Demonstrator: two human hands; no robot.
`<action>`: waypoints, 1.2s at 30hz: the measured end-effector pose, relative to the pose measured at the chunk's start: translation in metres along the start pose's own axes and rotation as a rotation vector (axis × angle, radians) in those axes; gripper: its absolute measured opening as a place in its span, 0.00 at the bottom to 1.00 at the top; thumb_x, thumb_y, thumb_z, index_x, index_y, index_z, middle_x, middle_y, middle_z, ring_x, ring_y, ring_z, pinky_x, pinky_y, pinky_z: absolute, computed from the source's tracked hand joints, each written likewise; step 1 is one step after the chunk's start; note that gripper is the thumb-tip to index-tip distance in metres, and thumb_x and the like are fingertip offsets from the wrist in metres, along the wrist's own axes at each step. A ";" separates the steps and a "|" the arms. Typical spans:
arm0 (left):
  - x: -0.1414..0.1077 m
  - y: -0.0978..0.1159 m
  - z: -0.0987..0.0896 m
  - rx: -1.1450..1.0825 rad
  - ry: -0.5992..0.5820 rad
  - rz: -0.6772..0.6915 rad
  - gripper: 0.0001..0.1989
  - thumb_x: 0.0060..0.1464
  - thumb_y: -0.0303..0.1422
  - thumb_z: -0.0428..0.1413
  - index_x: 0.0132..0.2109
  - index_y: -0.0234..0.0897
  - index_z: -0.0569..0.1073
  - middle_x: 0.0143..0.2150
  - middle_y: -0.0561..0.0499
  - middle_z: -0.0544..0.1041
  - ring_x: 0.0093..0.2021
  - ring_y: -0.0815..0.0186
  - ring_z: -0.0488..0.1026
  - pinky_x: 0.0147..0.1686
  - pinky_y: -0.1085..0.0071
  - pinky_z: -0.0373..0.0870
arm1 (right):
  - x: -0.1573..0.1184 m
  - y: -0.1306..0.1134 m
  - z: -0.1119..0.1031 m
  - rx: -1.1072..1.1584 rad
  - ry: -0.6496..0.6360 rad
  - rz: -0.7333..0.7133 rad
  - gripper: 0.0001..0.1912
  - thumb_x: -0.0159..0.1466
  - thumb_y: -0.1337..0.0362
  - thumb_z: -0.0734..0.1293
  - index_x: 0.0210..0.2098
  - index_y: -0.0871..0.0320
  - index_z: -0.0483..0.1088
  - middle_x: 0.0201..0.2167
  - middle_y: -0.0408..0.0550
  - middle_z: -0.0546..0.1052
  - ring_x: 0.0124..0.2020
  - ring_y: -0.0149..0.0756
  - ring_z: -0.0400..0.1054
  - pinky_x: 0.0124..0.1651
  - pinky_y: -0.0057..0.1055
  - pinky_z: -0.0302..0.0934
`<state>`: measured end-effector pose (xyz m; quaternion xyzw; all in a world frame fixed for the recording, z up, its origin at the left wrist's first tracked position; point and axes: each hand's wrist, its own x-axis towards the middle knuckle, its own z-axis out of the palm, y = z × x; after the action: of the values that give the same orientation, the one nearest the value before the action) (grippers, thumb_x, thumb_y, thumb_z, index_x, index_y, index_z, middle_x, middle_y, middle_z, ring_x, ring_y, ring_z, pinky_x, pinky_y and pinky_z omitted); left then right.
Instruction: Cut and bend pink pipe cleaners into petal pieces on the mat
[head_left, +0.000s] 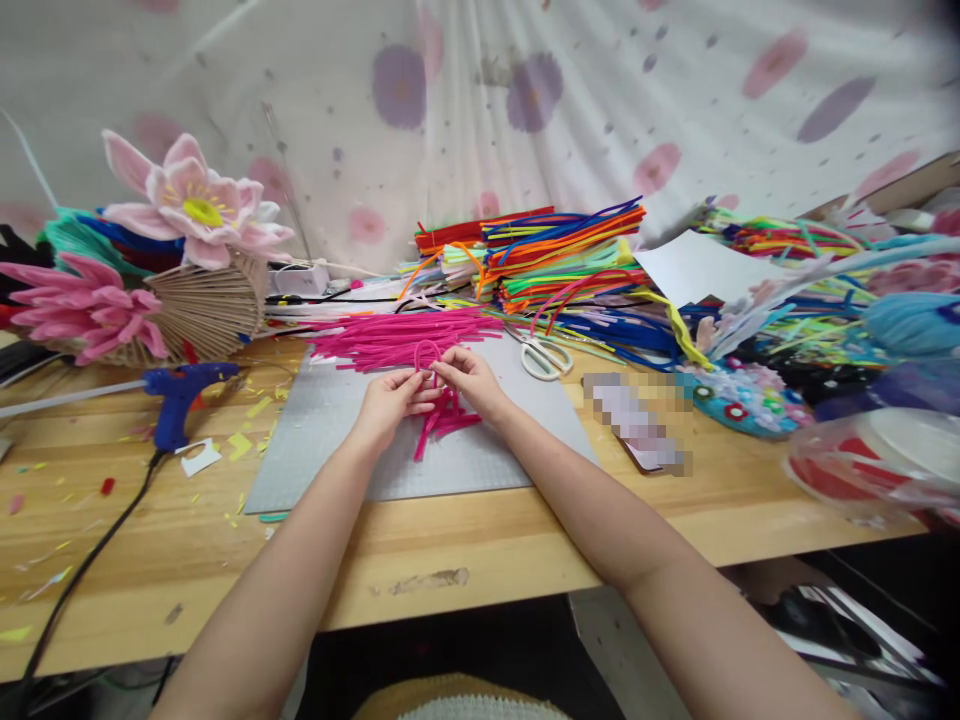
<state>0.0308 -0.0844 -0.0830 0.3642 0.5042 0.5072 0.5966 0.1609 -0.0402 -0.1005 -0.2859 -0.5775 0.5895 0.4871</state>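
Between my two hands is a bright pink pipe cleaner [428,346], bent into a loop that stands up above the fingertips. My left hand [395,402] pinches it from the left, and my right hand [470,377] pinches it from the right, close beside. Below the fingers, a few short bent pink pipe cleaner pieces [450,422] lie on the grey cutting mat [322,440]. Just beyond the hands, a spread pile of straight pink pipe cleaners [360,338] covers the mat's far edge. The exact grip of the fingertips is too small to make out.
White-handled scissors [545,358] lie right of the mat, near a blurred-out flat object [634,420]. A blue glue gun [176,400] with a black cord rests left. Bundled coloured pipe cleaners [562,255] stand behind. Fuzzy pink flowers [199,205] and a plastic tub [877,455] flank the table.
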 end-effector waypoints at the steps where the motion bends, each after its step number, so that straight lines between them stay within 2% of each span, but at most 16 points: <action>1: -0.001 0.000 0.000 0.003 -0.010 -0.011 0.06 0.49 0.27 0.55 0.36 0.30 0.72 0.32 0.47 0.77 0.28 0.67 0.76 0.25 0.76 0.72 | 0.000 0.000 0.000 0.009 -0.009 0.006 0.16 0.49 0.53 0.68 0.23 0.57 0.60 0.18 0.38 0.67 0.20 0.25 0.59 0.25 0.24 0.54; 5: -0.001 -0.001 0.000 0.022 -0.051 -0.033 0.06 0.48 0.29 0.56 0.34 0.30 0.72 0.32 0.47 0.77 0.27 0.67 0.75 0.22 0.76 0.71 | 0.000 0.001 0.000 0.016 -0.022 0.021 0.18 0.49 0.52 0.68 0.23 0.58 0.59 0.17 0.38 0.68 0.20 0.25 0.61 0.25 0.24 0.56; 16: 0.001 -0.005 -0.004 0.088 -0.085 -0.049 0.08 0.42 0.29 0.60 0.32 0.29 0.75 0.29 0.46 0.77 0.30 0.67 0.75 0.28 0.75 0.72 | 0.001 0.003 -0.001 -0.061 -0.044 -0.016 0.15 0.50 0.55 0.68 0.22 0.59 0.60 0.18 0.37 0.67 0.21 0.24 0.61 0.26 0.23 0.56; 19: 0.001 -0.004 -0.005 0.103 -0.105 -0.053 0.07 0.42 0.29 0.60 0.31 0.29 0.75 0.29 0.46 0.77 0.29 0.68 0.75 0.27 0.76 0.71 | 0.000 0.000 -0.002 -0.021 -0.066 0.034 0.16 0.50 0.56 0.69 0.23 0.59 0.60 0.18 0.37 0.67 0.20 0.23 0.60 0.25 0.22 0.55; 22: -0.001 -0.002 -0.006 0.106 -0.147 -0.083 0.04 0.43 0.27 0.59 0.29 0.28 0.74 0.27 0.47 0.76 0.26 0.71 0.74 0.25 0.78 0.70 | -0.002 -0.003 -0.007 0.069 -0.133 0.160 0.14 0.49 0.58 0.70 0.25 0.59 0.62 0.17 0.35 0.64 0.17 0.22 0.56 0.21 0.20 0.51; 27: -0.004 0.003 -0.008 0.017 -0.253 -0.207 0.02 0.45 0.23 0.57 0.27 0.27 0.73 0.23 0.50 0.73 0.21 0.77 0.69 0.21 0.83 0.67 | -0.003 -0.006 -0.017 0.325 -0.207 0.293 0.16 0.52 0.55 0.67 0.37 0.56 0.68 0.19 0.36 0.61 0.18 0.21 0.53 0.19 0.19 0.48; 33: -0.001 -0.001 -0.009 -0.059 -0.343 -0.253 0.01 0.46 0.23 0.57 0.29 0.28 0.73 0.23 0.52 0.71 0.20 0.79 0.67 0.20 0.85 0.65 | -0.003 -0.007 -0.019 0.368 -0.167 0.338 0.12 0.54 0.58 0.66 0.33 0.59 0.71 0.17 0.37 0.58 0.18 0.21 0.50 0.21 0.20 0.50; 36: -0.002 -0.003 -0.006 -0.067 -0.341 -0.250 0.01 0.46 0.23 0.57 0.28 0.28 0.73 0.22 0.52 0.71 0.20 0.79 0.66 0.20 0.86 0.65 | -0.002 -0.006 -0.018 0.380 -0.145 0.304 0.10 0.54 0.59 0.66 0.31 0.60 0.71 0.15 0.35 0.55 0.16 0.20 0.46 0.18 0.19 0.46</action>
<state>0.0255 -0.0876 -0.0865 0.3594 0.4202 0.3766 0.7433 0.1794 -0.0353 -0.0979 -0.2296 -0.4401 0.7729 0.3953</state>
